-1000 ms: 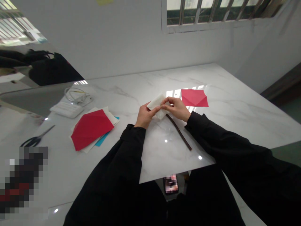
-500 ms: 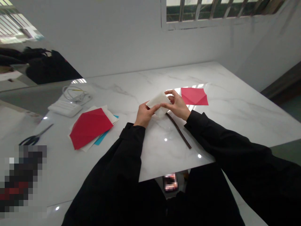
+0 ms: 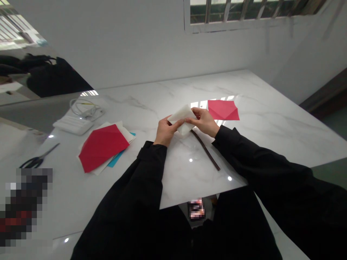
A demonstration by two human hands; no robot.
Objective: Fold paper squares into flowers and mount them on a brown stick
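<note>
A folded piece of cream paper (image 3: 182, 115) is held up over the table between both hands. My left hand (image 3: 165, 130) grips its left side, thumb on the near face and fingers behind. My right hand (image 3: 206, 121) pinches the right side, its thumb meeting the left thumb near the middle of the paper. Below the paper's lower corner, a thin dark brown strip (image 3: 206, 150) lies slanting on the tabletop; its far end is hidden behind the paper and hand. To the right of my right hand lies a creased pink-red sheet (image 3: 223, 110).
On the marble-patterned table (image 3: 271, 119), left of my arm, lies a pile with a red sheet (image 3: 104, 148) on top, over cream sheets and a blue sheet (image 3: 116, 159). Scissors (image 3: 40, 157), a white box-like item (image 3: 73, 125) and a coiled white cable (image 3: 85, 108) lie farther left.
The raised fingers of my right hand have come down behind the paper's right edge. The paper stays in nearly the same place, and the view has shifted slightly.
</note>
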